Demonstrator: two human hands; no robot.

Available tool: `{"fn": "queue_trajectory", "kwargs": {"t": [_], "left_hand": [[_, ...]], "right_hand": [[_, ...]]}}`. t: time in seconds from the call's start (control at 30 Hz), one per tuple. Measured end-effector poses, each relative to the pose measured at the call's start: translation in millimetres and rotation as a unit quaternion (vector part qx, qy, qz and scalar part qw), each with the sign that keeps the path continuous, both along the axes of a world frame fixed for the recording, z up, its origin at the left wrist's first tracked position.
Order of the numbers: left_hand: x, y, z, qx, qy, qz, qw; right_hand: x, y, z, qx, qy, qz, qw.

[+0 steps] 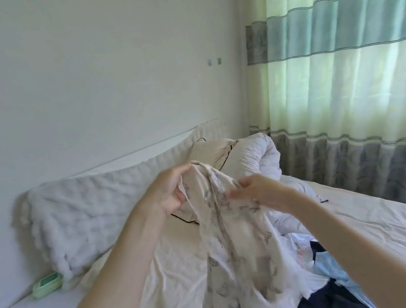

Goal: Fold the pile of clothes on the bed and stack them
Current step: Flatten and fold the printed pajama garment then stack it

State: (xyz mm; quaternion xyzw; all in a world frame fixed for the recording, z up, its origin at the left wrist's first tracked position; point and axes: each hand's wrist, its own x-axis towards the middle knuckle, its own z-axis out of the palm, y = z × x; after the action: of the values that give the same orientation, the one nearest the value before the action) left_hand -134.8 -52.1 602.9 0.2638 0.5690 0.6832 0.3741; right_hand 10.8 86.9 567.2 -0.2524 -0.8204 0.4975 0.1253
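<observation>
While both hands, left hand [172, 187] and right hand [255, 192], pinch the top of the shirt [233, 239] (its bottom hangs below onto the bed [357, 211]), it could twist and fold crooked.

Two hands, left hand [169, 191] and right hand [257, 192], one printed garment [237, 252] above the bed [383, 213], one clothes pile [324, 279] on the bed, one pillow [212, 157], one curtain [346, 59], one green box [46, 284] left of the bed
</observation>
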Motion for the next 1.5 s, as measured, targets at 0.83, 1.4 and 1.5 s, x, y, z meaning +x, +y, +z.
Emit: {"fn": "queue_trajectory", "kwargs": {"t": [0.83, 1.4, 1.5], "left_hand": [[-31, -99, -81, -0.148, 0.037, -0.11, 0.982], [-20, -108, -95, -0.126, -0.124, -0.061, 0.982], [-22, -115, -100, -0.111, -0.109, -0.052, 0.986]], "right_hand": [[35, 8, -34, -0.423, 0.036, 0.004, 0.905], [70, 32, -40, -0.433, -0.019, 0.062, 0.899], [76, 31, -44, -0.416, -0.048, 0.044, 0.907]]}}
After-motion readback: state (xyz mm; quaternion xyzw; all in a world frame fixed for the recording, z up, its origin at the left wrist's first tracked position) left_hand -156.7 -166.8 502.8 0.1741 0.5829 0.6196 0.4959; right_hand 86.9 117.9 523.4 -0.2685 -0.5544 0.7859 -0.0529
